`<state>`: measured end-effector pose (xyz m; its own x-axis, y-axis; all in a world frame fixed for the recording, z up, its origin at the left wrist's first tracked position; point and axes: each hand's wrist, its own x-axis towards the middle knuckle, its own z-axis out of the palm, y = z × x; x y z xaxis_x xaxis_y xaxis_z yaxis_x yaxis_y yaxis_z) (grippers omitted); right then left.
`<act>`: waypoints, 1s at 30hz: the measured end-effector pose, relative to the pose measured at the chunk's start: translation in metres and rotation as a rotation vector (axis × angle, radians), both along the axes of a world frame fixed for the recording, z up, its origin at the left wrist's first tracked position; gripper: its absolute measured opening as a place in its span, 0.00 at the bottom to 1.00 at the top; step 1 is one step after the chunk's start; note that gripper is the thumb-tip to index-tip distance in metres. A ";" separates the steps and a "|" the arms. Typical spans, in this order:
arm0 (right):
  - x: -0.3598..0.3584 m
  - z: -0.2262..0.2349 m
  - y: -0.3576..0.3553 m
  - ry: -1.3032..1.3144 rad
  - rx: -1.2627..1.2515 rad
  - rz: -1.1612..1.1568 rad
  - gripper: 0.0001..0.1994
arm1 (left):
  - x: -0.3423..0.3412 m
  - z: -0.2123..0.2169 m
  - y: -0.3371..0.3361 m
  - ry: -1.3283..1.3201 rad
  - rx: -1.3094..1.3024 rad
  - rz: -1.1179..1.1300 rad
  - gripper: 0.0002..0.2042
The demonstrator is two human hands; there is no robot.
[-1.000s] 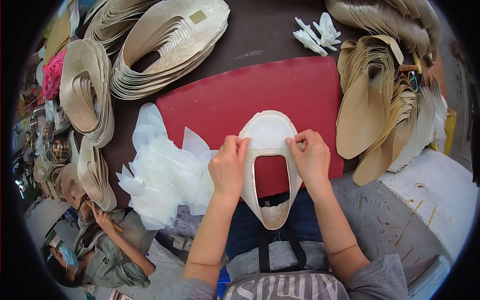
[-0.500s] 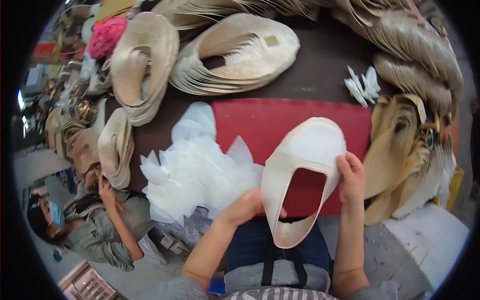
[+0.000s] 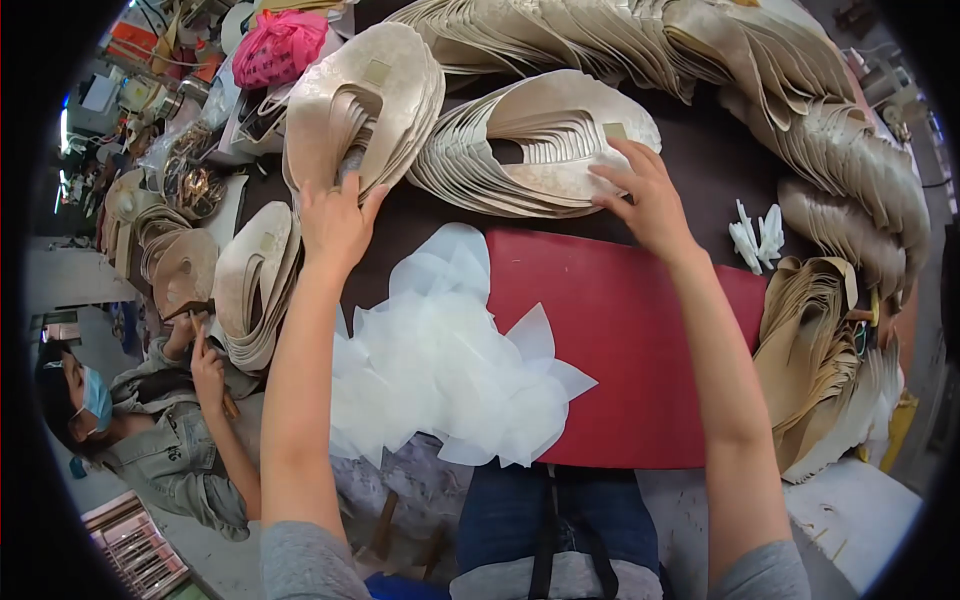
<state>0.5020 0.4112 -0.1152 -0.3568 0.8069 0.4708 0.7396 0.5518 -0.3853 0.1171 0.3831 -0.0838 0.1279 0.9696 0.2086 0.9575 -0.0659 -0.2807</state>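
My left hand touches the near end of an oval stack of pale beige shoe uppers, its fingers stretched over the edge and slightly apart. My right hand is at the right end of a second, fanned-out stack of uppers, fingers spread at its top piece beside a small tan square. Neither hand visibly grips a loose piece. Below them lies a red mat, with a heap of translucent white curved sheets overlapping its left side.
More uppers line the table's far edge and curve down the right. Brown pieces and small white strips lie at the right. A pink bag stands far left. A masked co-worker works at the left beside another stack.
Both hands have moved from the near edge up to the two far stacks. The single upper with a white toe lining that they held is no longer in them. The view has shifted.
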 end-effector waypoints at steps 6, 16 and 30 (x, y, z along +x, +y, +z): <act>-0.001 -0.004 0.023 0.360 -0.729 -0.174 0.11 | -0.024 -0.019 0.011 -0.333 -0.250 0.030 0.28; 0.011 0.124 -0.043 -0.251 -0.660 -0.236 0.10 | -0.083 -0.014 -0.230 -0.751 0.005 0.251 0.14; -0.386 -0.046 -0.174 -0.043 -0.522 0.800 0.08 | -0.040 -0.079 -0.328 -0.591 0.015 0.319 0.22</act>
<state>0.1162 0.2374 -0.1608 -0.9020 0.4212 0.0944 0.2372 0.6663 -0.7070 0.0766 0.0549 -0.1623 -0.3041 0.9374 0.1696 0.9226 0.2454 0.2977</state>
